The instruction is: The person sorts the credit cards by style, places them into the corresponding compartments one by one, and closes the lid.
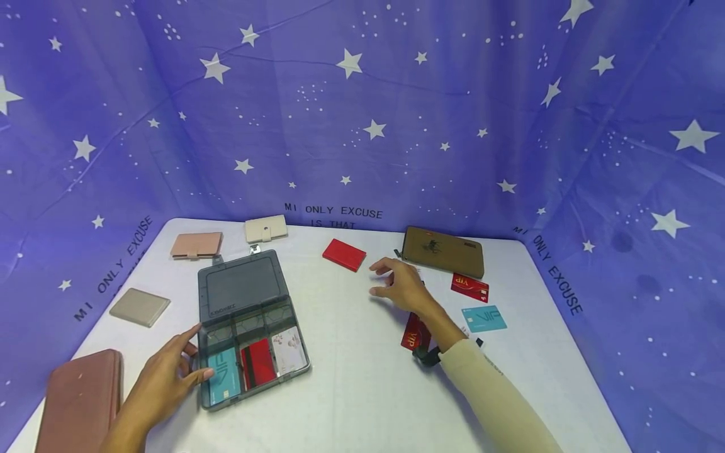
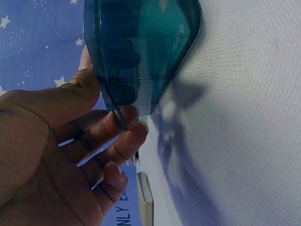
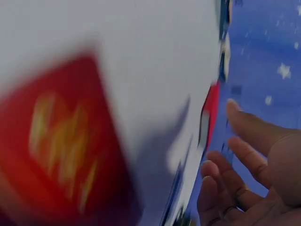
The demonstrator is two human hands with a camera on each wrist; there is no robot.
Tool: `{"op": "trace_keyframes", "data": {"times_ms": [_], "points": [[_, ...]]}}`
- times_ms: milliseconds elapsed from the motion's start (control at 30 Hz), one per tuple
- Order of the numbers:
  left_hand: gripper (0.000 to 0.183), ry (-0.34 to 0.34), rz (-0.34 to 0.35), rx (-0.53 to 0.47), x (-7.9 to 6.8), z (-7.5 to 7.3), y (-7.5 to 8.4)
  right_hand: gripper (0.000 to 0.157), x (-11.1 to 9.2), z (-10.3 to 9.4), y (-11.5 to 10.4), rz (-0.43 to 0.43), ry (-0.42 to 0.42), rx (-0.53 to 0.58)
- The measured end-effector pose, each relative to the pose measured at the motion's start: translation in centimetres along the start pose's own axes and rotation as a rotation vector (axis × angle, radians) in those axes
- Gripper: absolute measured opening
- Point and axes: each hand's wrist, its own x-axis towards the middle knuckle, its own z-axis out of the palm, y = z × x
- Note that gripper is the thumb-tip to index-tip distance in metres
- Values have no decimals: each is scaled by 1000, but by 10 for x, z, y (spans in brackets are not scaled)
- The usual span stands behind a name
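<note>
My left hand [image 1: 166,376] holds the left side of a grey see-through plastic box [image 1: 294,371], thumb over the rim and fingers along the outer wall. The left wrist view shows the box wall [image 2: 110,56] between thumb and fingers. Its lid [image 1: 243,286] lies folded back. In the front compartments are a teal card [image 1: 223,377], a red card [image 1: 258,363] with a dark stripe and a white patterned card [image 1: 289,350]. My right hand [image 1: 401,284] hovers over the table with curved, parted fingers and nothing between them. A red card case [image 1: 344,255] lies left of its fingertips.
Along the right are an olive wallet [image 1: 444,251], a red VIP card [image 1: 470,287], a teal VIP card [image 1: 484,318] and another red card [image 1: 415,331] partly under my forearm. Pink [image 1: 196,245], cream [image 1: 266,228] and beige [image 1: 140,307] wallets and a brown case [image 1: 82,402] lie left.
</note>
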Motion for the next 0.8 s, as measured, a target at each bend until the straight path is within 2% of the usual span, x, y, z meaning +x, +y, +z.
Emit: {"op": "trace_keyframes", "data": {"times_ms": [167, 267, 367, 633, 800], "points": [[84, 3, 6, -1, 1, -1, 1, 52, -2, -23, 26, 65, 37, -154], [84, -4, 2, 0, 1, -1, 1, 53, -3, -27, 35, 82, 37, -232], [84, -15, -7, 1, 0, -2, 1, 52, -2, -26, 38, 100, 23, -248], [84, 5, 7, 2, 0, -1, 1, 42, -2, -14, 23, 139, -43, -186], [84, 0, 2, 1, 0, -1, 1, 25, -5, 1, 5, 111, -32, -178]]}}
